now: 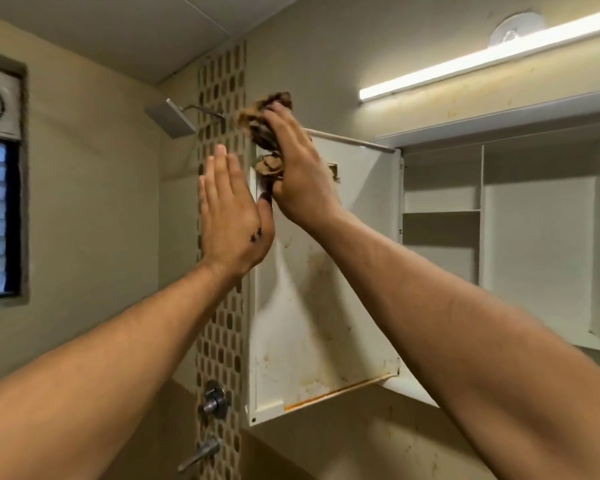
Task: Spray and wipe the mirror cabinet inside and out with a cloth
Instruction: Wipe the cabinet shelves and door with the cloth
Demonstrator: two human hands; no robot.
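Two bare hands work at the open door (323,289) of a wall-mounted mirror cabinet (534,216) in a tiled bathroom. One, the right hand (295,168), has its grip closed around a crumpled brown cloth (264,123) and presses it against the door's top outer corner, the cloth bunched above and below the fingers. Opposite, the left hand (232,216) is flat and spread, fingers together and pointing up, its palm against the outer edge of the door with the thumb hooked around it. Yellow-brown stains streak the door's white inner face, heaviest along its lower edge. Behind it, the cabinet's white shelves stand bare. At left hang a square shower head (174,117) and wall taps (215,400); a lit tube light (482,60) runs above the cabinet.
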